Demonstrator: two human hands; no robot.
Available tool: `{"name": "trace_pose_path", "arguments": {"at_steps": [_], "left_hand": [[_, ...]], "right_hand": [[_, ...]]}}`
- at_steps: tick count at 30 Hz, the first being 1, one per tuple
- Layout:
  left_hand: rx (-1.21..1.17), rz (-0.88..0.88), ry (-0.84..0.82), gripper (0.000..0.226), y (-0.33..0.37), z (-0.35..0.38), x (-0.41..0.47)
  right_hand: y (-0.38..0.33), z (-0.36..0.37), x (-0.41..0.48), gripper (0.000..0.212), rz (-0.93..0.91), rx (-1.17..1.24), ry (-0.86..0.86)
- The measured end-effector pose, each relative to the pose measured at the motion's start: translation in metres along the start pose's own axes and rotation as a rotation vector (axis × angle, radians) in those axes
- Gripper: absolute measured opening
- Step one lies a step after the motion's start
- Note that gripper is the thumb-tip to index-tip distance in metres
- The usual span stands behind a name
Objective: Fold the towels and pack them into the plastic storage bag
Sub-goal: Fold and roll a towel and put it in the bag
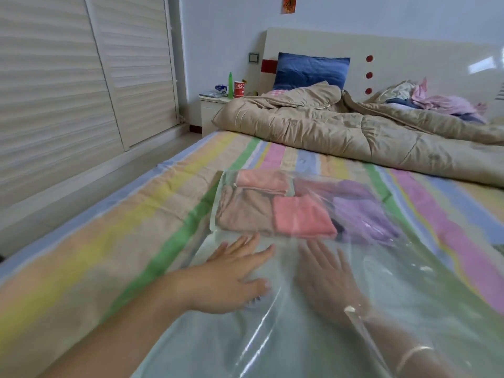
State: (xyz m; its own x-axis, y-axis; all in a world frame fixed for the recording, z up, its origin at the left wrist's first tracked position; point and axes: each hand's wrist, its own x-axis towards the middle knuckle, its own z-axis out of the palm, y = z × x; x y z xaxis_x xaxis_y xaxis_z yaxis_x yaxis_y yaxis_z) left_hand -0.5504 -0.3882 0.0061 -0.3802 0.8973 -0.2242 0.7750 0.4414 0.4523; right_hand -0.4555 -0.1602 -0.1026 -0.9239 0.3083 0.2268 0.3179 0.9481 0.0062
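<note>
Pinning the clear plastic storage bag (414,301) with my flat left hand (234,274), I judged my open right hand (327,276) inside should press the folded pastel towels (302,216) evenly deeper.

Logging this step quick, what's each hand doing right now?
Left hand: open, flat on the plastic storage bag.
Right hand: open, fingers straight, under its plastic.

A clear bag (218,339) is showing a pink towel (261,181), a tan towel (245,211), a coral towel (302,216) and a purple towel (362,216), the sheet (109,241) is running in pastel green, yellow, pink, blue and peach stripes, and the quilt (341,132) is looking tan, the pillow (311,70) blue.
</note>
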Motion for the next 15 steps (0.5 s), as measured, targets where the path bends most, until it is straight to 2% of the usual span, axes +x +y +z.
{"name": "trace_pose_path", "arguments": {"at_steps": [3,6,7,9,12,14,15], "left_hand": [[0.075,0.107,-0.046,0.071,0.062,0.024,-0.044],[0.139,0.172,0.039,0.067,0.122,0.063,-0.065],[0.144,0.162,0.058,0.064,0.139,0.079,-0.068],[0.164,0.071,0.096,0.066,0.164,0.111,-0.07],[0.123,-0.151,0.074,0.077,0.172,0.152,-0.078],[0.134,-0.217,0.027,0.102,0.171,0.179,-0.087],[0.195,-0.239,0.007,0.116,0.17,0.192,-0.091]], "right_hand": [[0.005,-0.015,-0.05,0.061,0.0,-0.039,-0.136],[-0.003,-0.049,-0.1,0.084,-0.03,0.029,-0.274],[-0.004,-0.06,-0.121,0.081,-0.039,0.045,-0.316],[0.0,-0.082,-0.162,0.069,-0.088,0.118,-0.316],[0.012,-0.108,-0.224,0.063,-0.174,0.252,-0.27],[0.022,-0.123,-0.261,0.056,-0.286,0.309,-0.155],[0.03,-0.127,-0.277,0.05,-0.324,0.34,-0.172]]}}
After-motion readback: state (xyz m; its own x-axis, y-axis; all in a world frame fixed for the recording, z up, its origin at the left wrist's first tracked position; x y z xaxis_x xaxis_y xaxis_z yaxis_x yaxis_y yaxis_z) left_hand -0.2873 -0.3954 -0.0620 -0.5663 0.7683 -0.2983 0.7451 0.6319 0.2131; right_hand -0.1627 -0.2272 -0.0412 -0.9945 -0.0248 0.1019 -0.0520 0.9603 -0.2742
